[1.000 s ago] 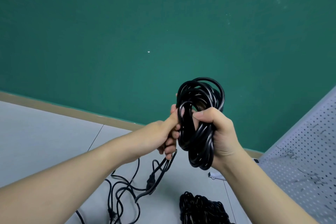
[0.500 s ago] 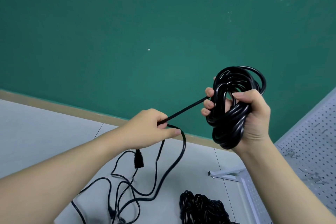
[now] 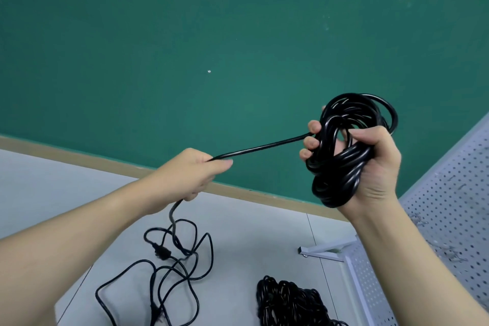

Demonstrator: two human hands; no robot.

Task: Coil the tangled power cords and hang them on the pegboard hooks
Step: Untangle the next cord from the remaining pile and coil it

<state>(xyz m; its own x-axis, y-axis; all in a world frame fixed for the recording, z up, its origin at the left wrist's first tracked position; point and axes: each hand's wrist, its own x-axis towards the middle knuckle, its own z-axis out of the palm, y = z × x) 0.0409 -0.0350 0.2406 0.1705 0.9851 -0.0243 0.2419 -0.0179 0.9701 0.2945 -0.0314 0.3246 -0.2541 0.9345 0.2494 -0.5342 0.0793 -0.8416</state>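
Right grip (image 3: 370,167): fingers curled round coiled cord (image 3: 341,151), held up before green wall.
Left grip (image 3: 195,174): pinching taut free run of same cord, stretched to coil.
Tail (image 3: 174,254): loose and tangled on tabletop (image 3: 66,193), plug included.
Second bundle (image 3: 288,302): lying on tabletop, unhung.
Pegboard (image 3: 449,206): at right, no cord hanging in view.
Progress: likely mid-coiling of 1 cord; rest of winding and all hanging left.
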